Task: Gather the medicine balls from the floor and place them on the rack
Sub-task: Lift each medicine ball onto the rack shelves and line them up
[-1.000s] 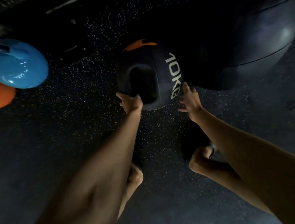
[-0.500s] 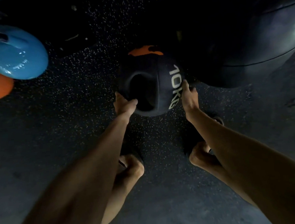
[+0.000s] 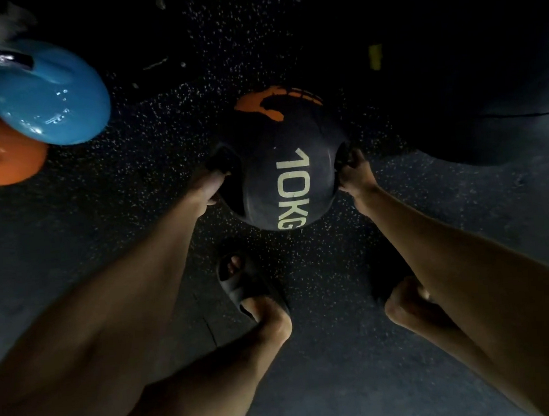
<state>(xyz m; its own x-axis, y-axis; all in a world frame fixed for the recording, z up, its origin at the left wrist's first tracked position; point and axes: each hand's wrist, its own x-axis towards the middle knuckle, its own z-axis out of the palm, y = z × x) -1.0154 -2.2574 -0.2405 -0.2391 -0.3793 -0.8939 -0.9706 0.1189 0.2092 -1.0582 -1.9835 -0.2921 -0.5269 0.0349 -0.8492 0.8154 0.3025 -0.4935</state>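
Observation:
A black medicine ball [image 3: 282,161] marked "10KG" in pale letters, with an orange logo on top, sits in the middle of the view over the speckled dark floor. It has a recessed grip on each side. My left hand [image 3: 207,188] has its fingers curled into the left grip. On the opposite side, my right hand [image 3: 354,172] grips the right recess. Both arms reach straight down to it. I cannot tell whether the ball still touches the floor. No rack is in view.
A blue kettlebell [image 3: 38,98] and an orange kettlebell [image 3: 0,160] stand at the left edge. A very large dark exercise ball [image 3: 487,92] fills the upper right, close behind the medicine ball. My feet in dark sandals [image 3: 243,285] stand just below the ball.
The ball has turned so the "10KG" lettering faces me and both side grips are at the sides. Both hands moved from its near face into the grips.

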